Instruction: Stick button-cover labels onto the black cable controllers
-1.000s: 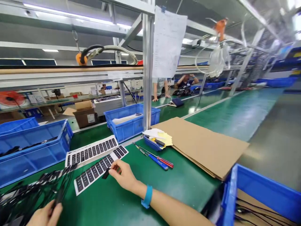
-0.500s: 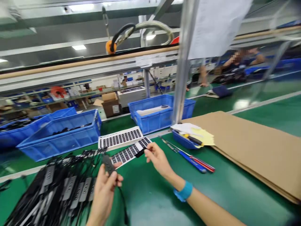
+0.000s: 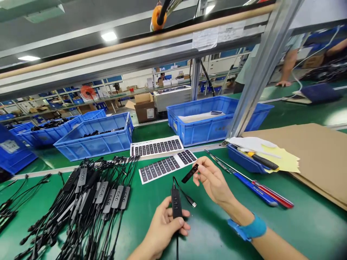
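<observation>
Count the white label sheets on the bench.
2. One white label sheet lies just beyond the pale divider strip; the other white label sheet lies on the near green mat. None looks hidden.

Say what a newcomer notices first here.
The heap of black cables on the green bench at left catches the eye first. At centre, the left hand grips a black inline control while the right hand pinches a small black strip. Bright blue crates stand beyond.

The cord box (image 3: 176,202) and little strip (image 3: 190,173) are black. The sheet (image 3: 159,168) is white with rows of black squares. The wrist band (image 3: 251,228) and bin (image 3: 202,131) are blue.
</observation>
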The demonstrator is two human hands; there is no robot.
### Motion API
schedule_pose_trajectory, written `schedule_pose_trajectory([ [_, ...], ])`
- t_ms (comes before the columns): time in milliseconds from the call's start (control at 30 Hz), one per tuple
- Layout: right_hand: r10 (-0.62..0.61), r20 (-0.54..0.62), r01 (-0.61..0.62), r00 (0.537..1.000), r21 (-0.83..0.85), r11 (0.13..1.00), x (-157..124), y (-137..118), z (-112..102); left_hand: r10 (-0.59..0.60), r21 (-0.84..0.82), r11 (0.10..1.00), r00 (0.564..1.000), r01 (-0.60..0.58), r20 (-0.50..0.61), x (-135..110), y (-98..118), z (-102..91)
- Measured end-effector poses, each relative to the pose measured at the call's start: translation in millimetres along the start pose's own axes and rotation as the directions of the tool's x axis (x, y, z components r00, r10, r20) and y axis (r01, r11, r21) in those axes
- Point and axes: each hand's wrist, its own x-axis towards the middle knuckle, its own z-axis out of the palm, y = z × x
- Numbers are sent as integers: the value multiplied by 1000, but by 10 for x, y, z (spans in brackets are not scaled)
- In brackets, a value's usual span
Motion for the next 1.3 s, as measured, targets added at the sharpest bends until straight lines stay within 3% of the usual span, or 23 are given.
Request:
schedule_pose_trajectory([
  [167,166,273,-151,947,-75,986,-79,43,80,-5,-32,999,1000,5,-3,-29,80,-46],
  [267,227,354,-198,907,-118,973,-103,46,101,-21,-33,999,1000,22,5,-53,119,-43],
  [533,302,344,-270,889,-138,953,-111,88,96,-57,-17,998,997,58,55,-52,216,-30],
  [800,331,324,-260,887,-243,935,-145,166,196,-85,-39,995,995,87,52,-38,191,-28],
  [1300,305,302,-223,903,-276,935,-178,182,199,-74,-87,993,995,79,60,-30,143,-65],
])
